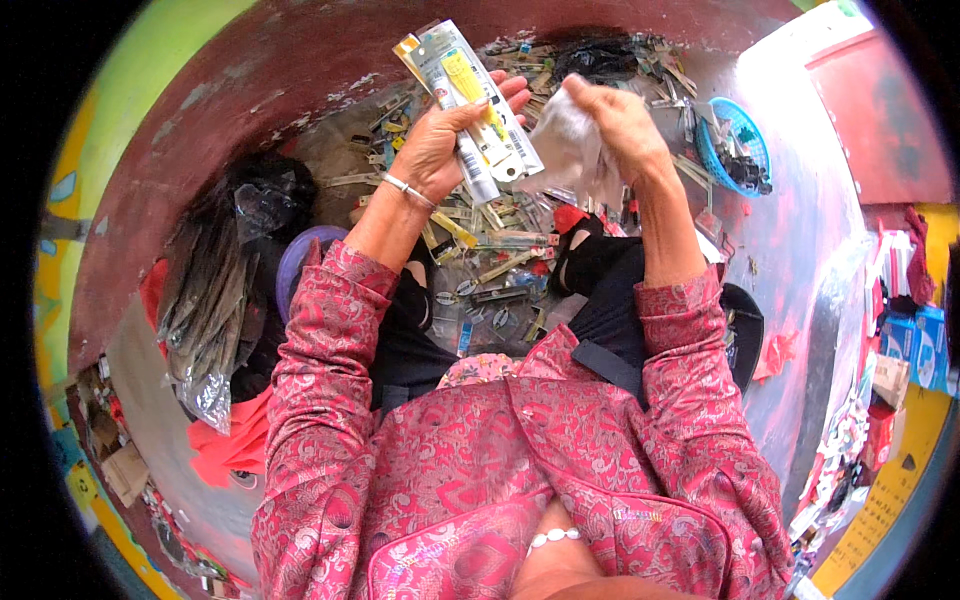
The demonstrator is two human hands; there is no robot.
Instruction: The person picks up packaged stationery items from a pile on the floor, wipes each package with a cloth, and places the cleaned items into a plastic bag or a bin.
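Note:
My left hand [432, 150] is closed around a small stack of long flat packets [470, 100], white and silver with yellow printing, its thumb across the front. The packets are fanned slightly and tilted in the air above the floor pile. Just right of them, my right hand [628, 128] grips a crumpled, see-through plastic wrapper [568, 140] between thumb and fingers. The wrapper is smeared by motion and hangs beside the packets' lower end; I cannot tell whether they touch. Beneath both hands lies a loose pile of packaging scraps [505, 265].
A light blue basket [757, 135] with dark items inside stands at the right. Dark plastic bags [215, 285] and a purple rim [290, 270] are at my left, with red cloth [235, 440] nearer. A dark red wall [200, 130] curves behind the pile.

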